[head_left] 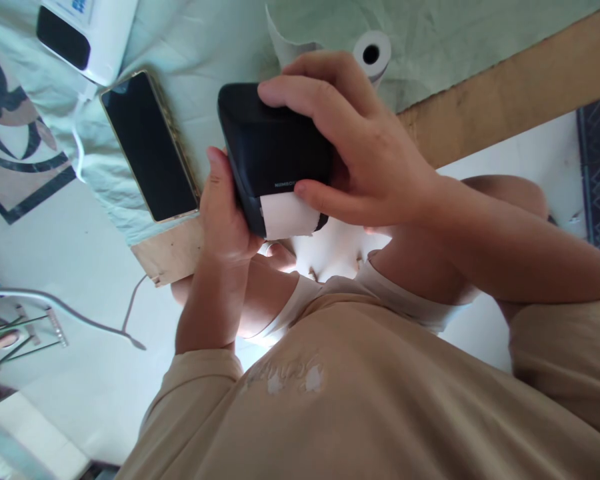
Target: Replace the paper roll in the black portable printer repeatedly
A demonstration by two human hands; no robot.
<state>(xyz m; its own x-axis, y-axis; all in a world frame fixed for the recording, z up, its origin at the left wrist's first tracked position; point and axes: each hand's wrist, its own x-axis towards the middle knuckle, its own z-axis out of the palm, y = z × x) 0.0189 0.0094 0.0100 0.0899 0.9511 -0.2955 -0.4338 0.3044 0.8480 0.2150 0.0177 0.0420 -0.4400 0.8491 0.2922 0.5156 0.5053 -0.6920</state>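
A small black printer [273,150] is held above the lap, clear of the bed [190,40]. It is cradled from below by the left hand [223,213]; the right hand [350,143] is clamped over its top, thumb beside the paper strip [287,217] at the slot, likely to steady it. A phone [150,147] and paper roll [371,53] lie on the bed.

Phone [150,147] left, paper roll [373,53] beyond printer [273,150]; bare cloth [205,60] gap between.

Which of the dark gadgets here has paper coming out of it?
The black printer, held by both the left hand and the right hand, has white paper at its slot. The phone and white device lie untouched on the cloth.
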